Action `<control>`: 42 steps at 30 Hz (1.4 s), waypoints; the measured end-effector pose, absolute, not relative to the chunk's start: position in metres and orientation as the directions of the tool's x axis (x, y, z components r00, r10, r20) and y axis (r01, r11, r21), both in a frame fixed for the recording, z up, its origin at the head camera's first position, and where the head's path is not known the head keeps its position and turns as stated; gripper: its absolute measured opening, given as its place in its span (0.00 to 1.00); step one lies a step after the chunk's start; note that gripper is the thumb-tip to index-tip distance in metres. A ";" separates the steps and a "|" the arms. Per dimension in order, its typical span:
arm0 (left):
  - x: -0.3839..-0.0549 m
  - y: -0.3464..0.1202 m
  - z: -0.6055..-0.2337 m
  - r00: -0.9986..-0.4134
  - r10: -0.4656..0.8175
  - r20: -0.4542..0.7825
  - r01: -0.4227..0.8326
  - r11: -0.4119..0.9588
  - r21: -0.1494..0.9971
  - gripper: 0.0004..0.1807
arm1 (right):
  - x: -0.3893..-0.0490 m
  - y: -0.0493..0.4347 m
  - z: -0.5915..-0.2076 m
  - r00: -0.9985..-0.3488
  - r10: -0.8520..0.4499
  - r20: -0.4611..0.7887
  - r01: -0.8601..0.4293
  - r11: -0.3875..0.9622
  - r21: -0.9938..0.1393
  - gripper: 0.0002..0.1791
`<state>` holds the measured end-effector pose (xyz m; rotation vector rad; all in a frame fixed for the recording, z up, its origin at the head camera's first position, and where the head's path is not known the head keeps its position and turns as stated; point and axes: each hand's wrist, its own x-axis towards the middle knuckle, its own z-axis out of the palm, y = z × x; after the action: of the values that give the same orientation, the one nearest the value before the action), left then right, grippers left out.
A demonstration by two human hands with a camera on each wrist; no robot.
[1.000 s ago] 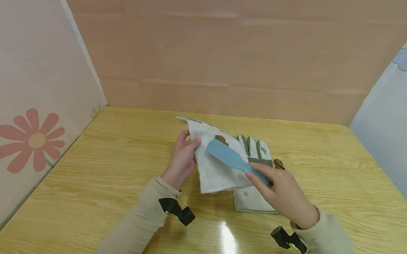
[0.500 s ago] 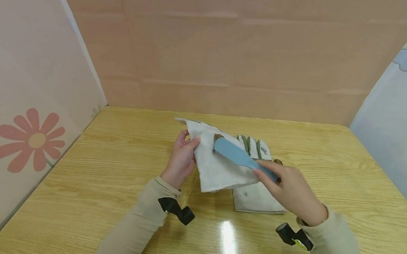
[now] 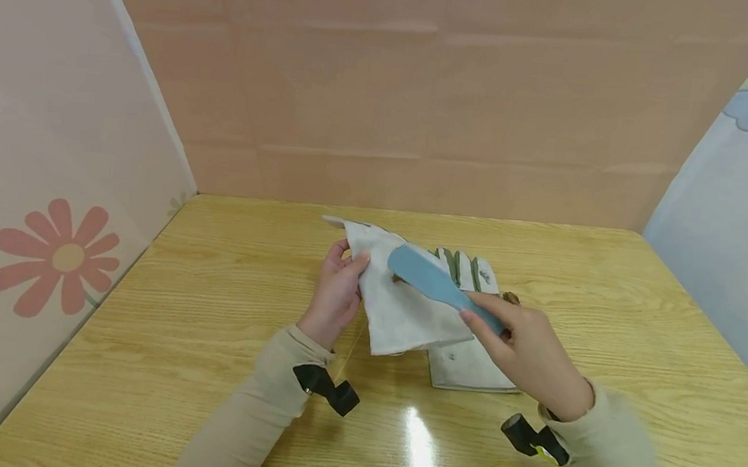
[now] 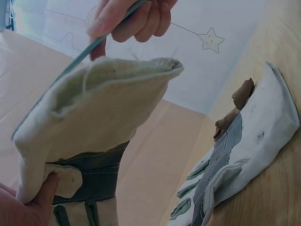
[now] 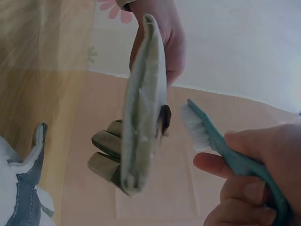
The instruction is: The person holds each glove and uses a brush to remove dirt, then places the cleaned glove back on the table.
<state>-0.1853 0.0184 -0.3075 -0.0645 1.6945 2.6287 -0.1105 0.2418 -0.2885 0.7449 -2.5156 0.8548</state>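
My left hand (image 3: 336, 294) grips a white work glove (image 3: 395, 322) with green parts by its side, thumb on the near face, and holds it up off the table. In my right hand (image 3: 531, 354) is a blue brush (image 3: 433, 278) by its handle; its white bristles (image 5: 194, 128) face the glove with a small gap in the right wrist view. A dark brown lump (image 5: 164, 118) clings to the glove's face opposite the bristles. A second matching glove (image 3: 469, 374) lies on the table behind the raised one, partly covered by it and by my right hand.
Brown pieces (image 4: 242, 94) sit along the far edge of the lying glove. The wooden table (image 3: 165, 364) is bounded by a pinkish-brown back wall (image 3: 426, 118) and pale decorated side walls (image 3: 53, 120).
The brush shifts right along the glove, then comes back slightly left and up, hiding most of the brown lump in the head view. My left hand and the glove stay nearly still.
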 end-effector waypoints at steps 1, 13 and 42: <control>-0.185 0.019 -0.308 -0.999 -0.012 -0.041 -0.033 -0.413 0.910 0.16 | -0.111 0.240 -0.290 -0.782 -0.366 0.505 -0.597 0.672 -0.438 0.14; -0.188 0.013 -0.307 -0.999 -0.023 -0.041 -0.027 -0.437 0.899 0.16 | -0.110 0.248 -0.285 -0.812 -0.373 0.450 -0.556 0.728 -0.401 0.13; -0.188 0.016 -0.308 -0.998 -0.021 -0.052 -0.038 -0.431 0.902 0.15 | -0.112 0.256 -0.280 -0.855 -0.361 0.373 -0.505 0.745 -0.436 0.16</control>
<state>-0.1875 0.0162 -0.3080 -0.0865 1.6702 2.6472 -0.1115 0.2558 -0.2803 0.6788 -2.6811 0.7818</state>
